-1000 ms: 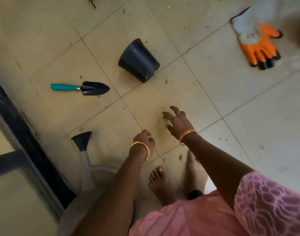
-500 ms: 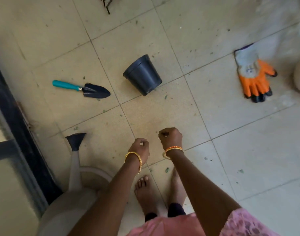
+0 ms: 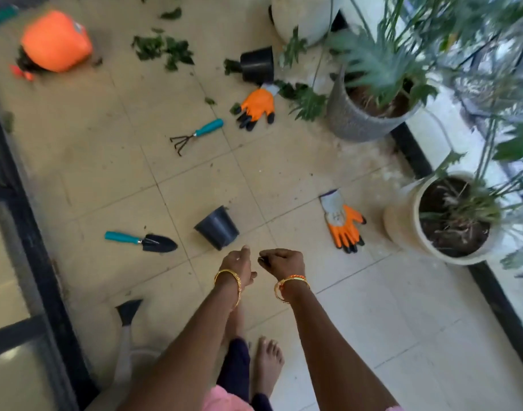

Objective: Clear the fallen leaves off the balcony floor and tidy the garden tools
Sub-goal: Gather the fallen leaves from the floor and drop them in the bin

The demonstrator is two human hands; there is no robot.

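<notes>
View: tilted up since half a second ago; the hand rake [image 3: 195,136], second glove [image 3: 257,108] and leaf pile [image 3: 162,48] now show.
Right hand [image 3: 284,262]: still curled, pinching something small and dark; what it is I cannot tell.
Left hand [image 3: 238,265]: loosely curled, nothing seen in it.
Trowel [image 3: 143,241]: unmoved on the floor [image 3: 106,161], left of the tipped black pot [image 3: 217,228].

A home balcony garden: tiled floor [image 3: 284,179], potted plants [image 3: 372,93], scattered hand tools [image 3: 141,241]
</notes>
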